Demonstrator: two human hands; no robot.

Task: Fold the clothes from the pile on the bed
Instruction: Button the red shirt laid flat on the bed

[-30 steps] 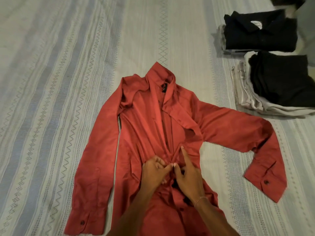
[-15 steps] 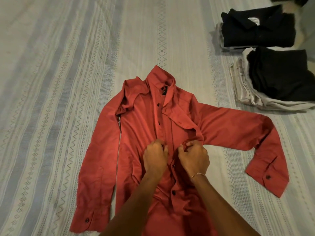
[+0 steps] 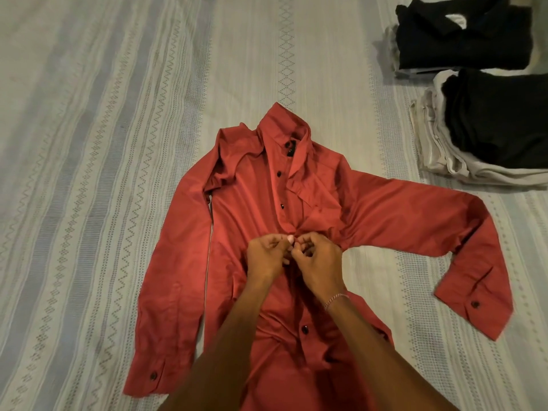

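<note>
A red long-sleeved shirt (image 3: 243, 221) with black buttons lies face up on the bed, collar pointing away from me, one sleeve straight down on the left and the other spread out to the right. My left hand (image 3: 267, 256) and my right hand (image 3: 318, 259) meet at the shirt's front placket around mid-chest. Both pinch the red cloth there with curled fingers, fingertips nearly touching. The button under them is hidden by my fingers. Three buttons above my hands and one below are visible.
The bedspread (image 3: 103, 143) is pale with grey striped bands. At the back right stands a folded stack topped by a black collared shirt (image 3: 462, 37). In front of it is a second stack with a black garment (image 3: 498, 120) on folded beige cloth (image 3: 439, 149).
Both hands have moved up the shirt front from near the waist to mid-chest. The right hand's pointing finger has curled in, and the placket below the hands now lies closed.
</note>
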